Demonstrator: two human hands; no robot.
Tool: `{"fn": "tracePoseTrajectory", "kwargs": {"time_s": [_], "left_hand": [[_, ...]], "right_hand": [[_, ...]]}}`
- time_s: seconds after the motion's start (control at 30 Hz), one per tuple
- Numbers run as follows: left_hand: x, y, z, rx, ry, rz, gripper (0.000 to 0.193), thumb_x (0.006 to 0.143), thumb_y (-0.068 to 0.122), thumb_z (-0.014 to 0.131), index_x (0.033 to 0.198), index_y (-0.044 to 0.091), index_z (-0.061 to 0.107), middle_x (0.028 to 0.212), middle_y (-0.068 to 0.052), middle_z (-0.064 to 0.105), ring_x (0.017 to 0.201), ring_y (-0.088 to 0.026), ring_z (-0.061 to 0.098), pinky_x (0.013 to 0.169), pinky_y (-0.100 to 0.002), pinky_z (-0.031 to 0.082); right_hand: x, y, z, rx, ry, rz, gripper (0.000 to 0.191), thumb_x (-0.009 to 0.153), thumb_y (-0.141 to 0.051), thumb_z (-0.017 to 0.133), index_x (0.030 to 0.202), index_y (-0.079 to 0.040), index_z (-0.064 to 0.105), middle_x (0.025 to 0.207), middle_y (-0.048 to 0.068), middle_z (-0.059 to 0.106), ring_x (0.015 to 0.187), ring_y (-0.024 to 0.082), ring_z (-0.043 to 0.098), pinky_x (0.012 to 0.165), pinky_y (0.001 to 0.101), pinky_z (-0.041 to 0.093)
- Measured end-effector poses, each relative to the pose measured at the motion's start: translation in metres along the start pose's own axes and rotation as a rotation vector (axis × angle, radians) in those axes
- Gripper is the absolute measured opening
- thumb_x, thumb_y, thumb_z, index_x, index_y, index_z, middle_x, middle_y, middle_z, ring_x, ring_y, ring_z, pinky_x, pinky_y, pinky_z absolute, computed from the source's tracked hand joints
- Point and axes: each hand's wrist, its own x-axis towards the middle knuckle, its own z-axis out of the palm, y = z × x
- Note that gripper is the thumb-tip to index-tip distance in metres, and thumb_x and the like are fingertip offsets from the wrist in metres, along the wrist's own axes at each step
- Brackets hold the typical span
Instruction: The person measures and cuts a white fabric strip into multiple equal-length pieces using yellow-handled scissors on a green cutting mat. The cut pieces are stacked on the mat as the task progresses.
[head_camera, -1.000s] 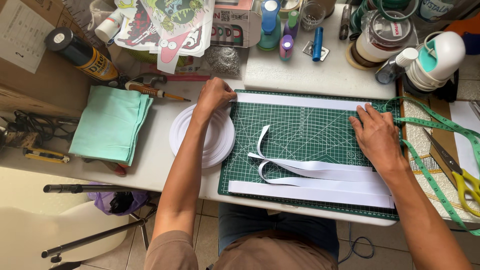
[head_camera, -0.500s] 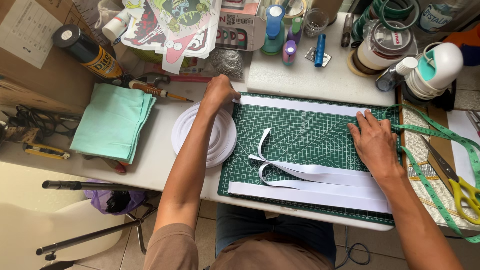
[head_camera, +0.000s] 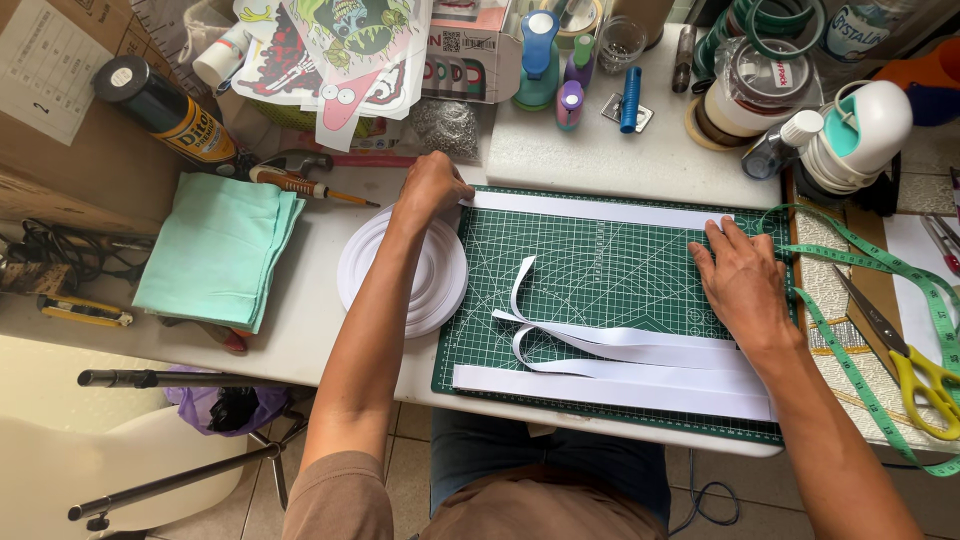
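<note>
Head view, left hand: the left hand (head_camera: 432, 187) sits at the upper middle of the frame, fingers curled down onto the left end of the long white paper strip (head_camera: 600, 209); it presses rather than pinches, as far as I can see.
Head view, right hand: the right hand (head_camera: 742, 282) lies flat at centre right, fingers spread narrow and pointing up the frame, their tips on the right end of the same strip.
Head view, the strip: it runs straight along the top edge of the green cutting mat (head_camera: 600, 290), held at both ends.
Head view, other paper: looser curled white strips (head_camera: 620, 345) lie across the lower half of the mat; a wide one runs along its bottom edge.
Head view, nearby: a white round plate (head_camera: 405, 270) rests just left of the mat under the left forearm; folded mint cloth (head_camera: 215, 250) lies further left; yellow-handled scissors (head_camera: 905, 350) and a green measuring tape (head_camera: 880, 300) lie at the right edge.
Change: compared with a second ago both hands sit in much the same spots; only the camera has shifted a little; I judge the strip is being steadied and flattened in place, not moved.
</note>
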Motion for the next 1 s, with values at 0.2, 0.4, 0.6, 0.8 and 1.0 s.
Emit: {"fn": "tracePoseTrajectory", "kwargs": {"time_s": [0.2, 0.4, 0.6, 0.8, 1.0], "left_hand": [[-0.007, 0.008, -0.002, 0.02, 0.042, 0.002, 0.026, 0.067, 0.018, 0.086, 0.087, 0.003, 0.081, 0.083, -0.022, 0.075, 0.083, -0.035, 0.075, 0.083, -0.043, 0.058], [-0.012, 0.004, 0.004, 0.108, 0.132, 0.129, 0.023, 0.068, 0.019, 0.084, 0.08, 0.0, 0.079, 0.077, -0.024, 0.072, 0.075, -0.038, 0.074, 0.077, -0.047, 0.058], [-0.019, -0.01, 0.019, 0.066, 0.087, 0.238, 0.028, 0.074, 0.03, 0.077, 0.074, 0.002, 0.077, 0.063, -0.021, 0.066, 0.057, -0.034, 0.067, 0.059, -0.046, 0.05], [-0.064, -0.002, 0.028, -0.053, 0.087, 0.21, 0.032, 0.081, 0.027, 0.074, 0.099, 0.0, 0.079, 0.073, -0.017, 0.072, 0.061, -0.024, 0.068, 0.06, -0.038, 0.051], [-0.127, 0.029, 0.041, -0.406, -0.073, 0.126, 0.022, 0.087, 0.021, 0.072, 0.096, 0.002, 0.079, 0.069, -0.004, 0.07, 0.058, -0.009, 0.058, 0.051, -0.027, 0.043]], "right_hand": [[0.0, -0.005, -0.002, -0.02, 0.007, 0.01, 0.048, 0.106, -0.042, 0.054, 0.136, -0.008, 0.067, 0.147, 0.012, 0.061, 0.112, 0.034, 0.06, 0.085, 0.0536, 0.056], [0.001, -0.01, -0.001, -0.045, 0.045, -0.002, 0.048, 0.104, -0.042, 0.053, 0.135, -0.007, 0.067, 0.146, 0.012, 0.06, 0.112, 0.034, 0.06, 0.083, 0.0547, 0.055], [0.001, -0.01, 0.002, -0.158, 0.164, -0.123, 0.043, 0.104, -0.036, 0.06, 0.132, -0.004, 0.067, 0.14, 0.017, 0.064, 0.103, 0.033, 0.063, 0.086, 0.044, 0.056], [-0.032, 0.001, -0.023, 0.34, 0.276, -0.103, 0.048, 0.099, -0.023, 0.064, 0.137, 0.006, 0.062, 0.142, 0.031, 0.055, 0.12, 0.045, 0.057, 0.098, 0.0536, 0.05], [-0.119, 0.054, -0.058, 0.348, 0.325, 0.338, 0.035, 0.096, 0.006, 0.052, 0.128, 0.004, 0.065, 0.123, 0.023, 0.068, 0.112, 0.037, 0.067, 0.095, 0.0414, 0.055]]}}
